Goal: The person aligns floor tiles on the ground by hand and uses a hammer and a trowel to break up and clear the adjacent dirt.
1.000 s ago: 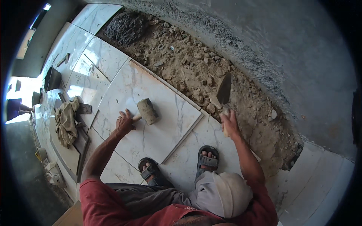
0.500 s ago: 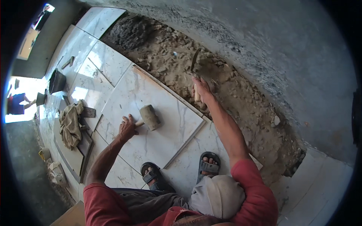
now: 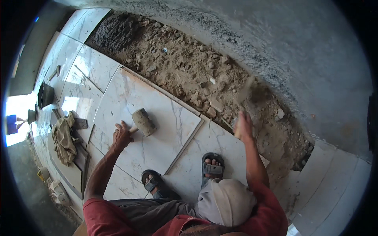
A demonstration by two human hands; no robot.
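Note:
My left hand rests on a large white marbled tile, its fingers around the short visible part of a mallet's handle. The dusty, thick-headed mallet lies on the tile's surface. Over the edge of the bare soil strip, my right hand is closed on the pale handle of a trowel. The trowel's blade is smeared by motion above the hand, over the soil.
A rough grey wall borders the soil. To the left are a crumpled cloth on stacked tile pieces, a black bucket and another person in the bright doorway. My sandalled feet stand on laid tiles.
My right hand has moved right and nearer to me with the trowel, whose blade is now blurred. The view has shifted slightly; my left hand stays at the mallet on the tile.

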